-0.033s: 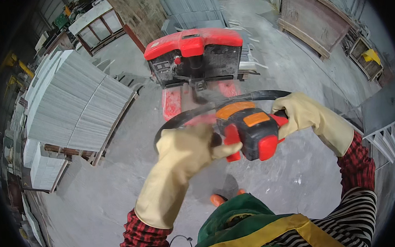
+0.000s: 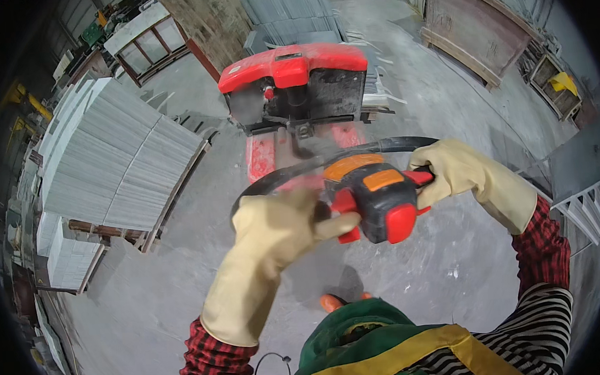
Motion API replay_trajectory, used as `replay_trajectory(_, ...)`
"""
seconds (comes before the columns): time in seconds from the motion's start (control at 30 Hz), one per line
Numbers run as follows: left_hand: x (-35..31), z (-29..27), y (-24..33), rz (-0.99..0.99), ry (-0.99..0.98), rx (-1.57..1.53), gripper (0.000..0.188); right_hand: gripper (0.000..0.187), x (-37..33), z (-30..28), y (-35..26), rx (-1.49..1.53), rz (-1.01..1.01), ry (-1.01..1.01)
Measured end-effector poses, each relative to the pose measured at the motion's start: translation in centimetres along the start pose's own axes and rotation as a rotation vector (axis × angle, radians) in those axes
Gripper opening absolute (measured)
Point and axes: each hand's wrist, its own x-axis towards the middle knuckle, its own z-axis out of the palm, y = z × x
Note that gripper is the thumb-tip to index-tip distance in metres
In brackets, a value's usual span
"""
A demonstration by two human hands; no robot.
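Observation:
In front of me is a red and black electric pallet truck (image 2: 338, 89), with dust on its casing. Its tiller handle (image 2: 389, 199) points back toward me and has a black, orange and red control head inside a curved black guard bar (image 2: 407, 144). My left hand (image 2: 275, 227), in a cream rubber glove, closes around the left side of the handle, thumb along a red control. Gloved the same way, my right hand (image 2: 453, 171) wraps the right grip beside another red control. Parts of both grips are hidden by the gloves.
Pale stone slabs (image 2: 113, 158) stand in tilted rows on a pallet at the left. Behind the truck are more grey slabs (image 2: 289, 13) and a wooden board (image 2: 208, 28). A large wooden-framed panel (image 2: 472, 29) stands far right; a white slatted rack (image 2: 590, 214) is nearer.
The tiller's control head has shifted slightly left, and both gloved hands have moved with it. Their hold looks the same.

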Motion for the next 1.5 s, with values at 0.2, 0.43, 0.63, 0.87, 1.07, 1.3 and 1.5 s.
replay_trajectory(0.2, -0.9, 0.9, -2.3, 0.242, 0.419, 0.036, 0.026, 0.066, -0.4, -2.1, -0.7, 0.189, -0.081, -0.104)
replay_trajectory(0.43, -1.2, -1.1, -6.5, 0.03, 0.036, -0.136, 0.028, 0.061, 0.2, 1.9, -5.8, -0.035, -0.063, 0.256)
replay_trajectory(0.63, -0.2, -1.0, -19.2, 0.536, 0.268, -0.142, 0.026, 0.044, 3.0, 5.5, -14.2, -0.229, -0.077, 0.297)
replay_trajectory(0.87, 1.4, -2.8, -27.7, 0.449, 0.248, 0.046, 0.039, 0.057, 8.3, 8.8, -24.1, -0.258, 0.157, 0.036)
replay_trajectory(1.07, 3.3, -5.1, -30.0, 0.305, 0.06, -0.052, 0.056, 0.052, 10.7, 11.3, -28.3, -0.295, 0.328, 0.299)
replay_trajectory(1.3, 6.0, -4.5, -34.0, 0.479, 0.236, -0.048, 0.061, 0.051, 13.8, 12.3, -30.9, -0.319, 0.461, 0.296)
replay_trajectory(1.5, 7.2, -4.0, -35.7, 0.609, 0.405, -0.001, 0.058, 0.035, 14.5, 11.8, -31.5, -0.31, 0.405, 0.255)
